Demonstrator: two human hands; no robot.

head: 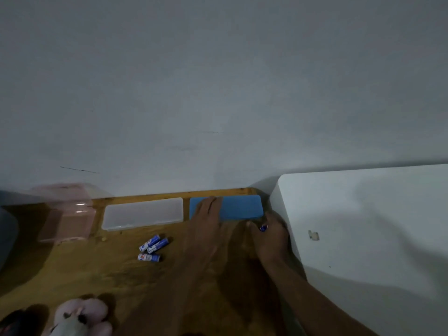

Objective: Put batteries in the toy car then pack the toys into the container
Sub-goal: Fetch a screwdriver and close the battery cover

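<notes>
Resting flat left hand (207, 214) on blue rectangular plastic case (242, 206), pinching blue battery (263, 228) in right hand (269, 236); loading, packing seemingly pending.

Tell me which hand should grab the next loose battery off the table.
Left. The left hand rests flat on the blue case, holding nothing, and is nearer the three loose batteries. The right hand grips a small blue object, seemingly a battery, farther away.
</notes>
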